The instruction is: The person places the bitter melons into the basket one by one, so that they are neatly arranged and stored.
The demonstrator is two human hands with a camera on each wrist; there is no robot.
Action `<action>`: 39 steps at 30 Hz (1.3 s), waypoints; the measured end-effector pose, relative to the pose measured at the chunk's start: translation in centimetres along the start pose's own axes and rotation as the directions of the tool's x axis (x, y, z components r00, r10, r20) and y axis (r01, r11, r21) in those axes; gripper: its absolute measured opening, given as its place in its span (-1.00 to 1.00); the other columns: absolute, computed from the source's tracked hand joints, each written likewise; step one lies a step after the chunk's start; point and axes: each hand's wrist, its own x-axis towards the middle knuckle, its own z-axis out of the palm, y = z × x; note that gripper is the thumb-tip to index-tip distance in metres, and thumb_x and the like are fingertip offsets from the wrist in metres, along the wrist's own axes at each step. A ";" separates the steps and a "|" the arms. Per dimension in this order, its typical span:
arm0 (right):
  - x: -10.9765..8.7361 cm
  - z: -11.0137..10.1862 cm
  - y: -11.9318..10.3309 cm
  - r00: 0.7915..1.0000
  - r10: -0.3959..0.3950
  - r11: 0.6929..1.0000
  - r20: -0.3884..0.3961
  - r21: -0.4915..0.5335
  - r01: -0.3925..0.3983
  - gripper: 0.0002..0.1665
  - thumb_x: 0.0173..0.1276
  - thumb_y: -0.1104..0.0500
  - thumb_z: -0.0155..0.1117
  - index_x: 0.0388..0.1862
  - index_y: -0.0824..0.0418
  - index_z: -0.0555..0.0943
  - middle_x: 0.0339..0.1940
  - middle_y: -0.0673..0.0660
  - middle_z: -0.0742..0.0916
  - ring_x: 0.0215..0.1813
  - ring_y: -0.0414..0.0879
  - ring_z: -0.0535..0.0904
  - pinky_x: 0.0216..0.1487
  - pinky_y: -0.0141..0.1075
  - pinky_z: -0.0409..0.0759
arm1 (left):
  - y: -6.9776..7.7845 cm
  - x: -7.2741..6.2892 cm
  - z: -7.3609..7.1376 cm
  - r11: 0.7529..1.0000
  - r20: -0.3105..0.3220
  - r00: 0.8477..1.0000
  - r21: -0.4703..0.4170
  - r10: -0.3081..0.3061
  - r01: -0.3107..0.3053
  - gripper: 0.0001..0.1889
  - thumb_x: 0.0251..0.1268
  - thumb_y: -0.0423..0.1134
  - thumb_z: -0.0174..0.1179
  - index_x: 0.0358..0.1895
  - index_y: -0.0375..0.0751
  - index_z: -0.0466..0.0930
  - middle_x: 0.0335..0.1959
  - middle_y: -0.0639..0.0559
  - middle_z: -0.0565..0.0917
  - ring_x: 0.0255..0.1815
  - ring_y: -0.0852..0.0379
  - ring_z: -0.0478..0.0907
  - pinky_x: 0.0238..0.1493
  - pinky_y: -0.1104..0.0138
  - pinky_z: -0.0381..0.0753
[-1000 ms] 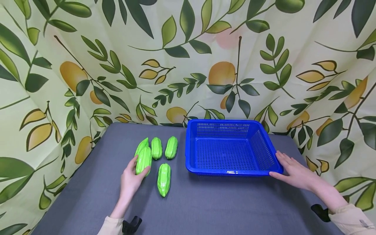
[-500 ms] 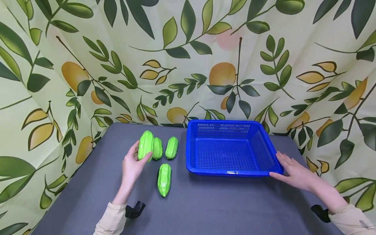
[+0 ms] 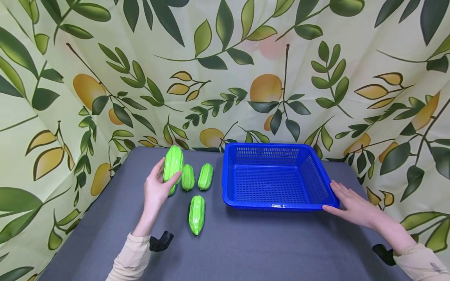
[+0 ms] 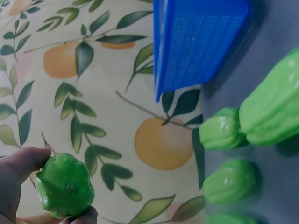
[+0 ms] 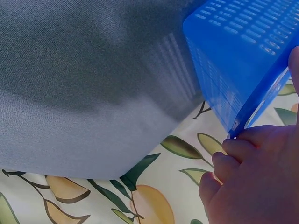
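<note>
Head view: left fingers (image 3: pixel 157 168) pinch green gourd (image 3: pixel 173 164); right fingers (image 3: pixel 340 190) spread at basket (image 3: pixel 260 205).
Being glossy, it may slip onto neighbour gourds (image 3: pixel 188 178) beside left fingers.

"What closes in the scene around the table (image 3: pixel 274 246)?"

"A cream fabric backdrop (image 3: pixel 225 70), printed with green leaves (image 3: pixel 224 23) and orange fruit (image 3: pixel 266 88), rises behind the far edge and continues along the left and right edges, gently creased."

"And the surface, the light?"

"The tabletop is plain grey under soft light. A pale pink blotch (image 3: pixel 272 47) tints the fabric high above the far edge, right of its middle."
</note>
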 end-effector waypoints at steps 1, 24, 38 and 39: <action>0.0 0.0 0.0 1.000 0.001 1.000 0.000 0.001 -0.001 0.19 0.25 -0.32 0.15 0.46 0.51 -0.04 0.42 0.59 0.11 0.43 0.50 -0.03 0.36 0.36 -0.04 | 0.0 0.0 0.2 1.000 0.008 1.000 0.002 0.000 0.000 -0.23 0.17 -0.19 0.32 0.43 -0.21 0.17 0.31 -0.32 0.41 0.22 -0.17 0.49 -0.25 0.78 0.42; 0.0 0.0 0.3 1.000 0.004 1.000 -0.001 0.012 -0.004 0.21 0.25 -0.33 0.16 0.46 0.50 -0.07 0.43 0.59 0.09 0.44 0.50 -0.05 0.38 0.36 -0.08 | 4.8 2.8 5.8 0.974 0.103 0.987 -0.203 0.126 -0.103 -0.26 0.12 -0.31 0.34 0.39 -0.28 0.23 0.27 -0.30 0.45 0.26 -0.10 0.47 0.22 0.15 0.51; -0.1 -0.1 0.0 1.000 -0.007 1.000 -0.007 0.002 0.007 0.19 0.25 -0.33 0.16 0.46 0.50 -0.04 0.43 0.59 0.10 0.43 0.50 -0.02 0.37 0.34 -0.02 | 7.5 5.5 9.0 0.984 0.140 0.982 -0.143 0.127 -0.107 -0.27 0.10 -0.22 0.36 0.37 -0.22 0.28 0.20 -0.26 0.53 0.16 -0.11 0.56 0.07 0.14 0.62; -0.1 -0.1 0.0 1.000 -0.010 1.000 -0.008 0.004 0.010 0.19 0.25 -0.32 0.16 0.46 0.50 -0.04 0.43 0.59 0.10 0.43 0.50 -0.02 0.37 0.34 -0.02 | 7.7 5.8 9.2 0.983 0.140 0.980 -0.141 0.138 -0.118 -0.28 0.11 -0.23 0.36 0.37 -0.22 0.29 0.20 -0.26 0.54 0.15 -0.12 0.56 0.07 0.14 0.62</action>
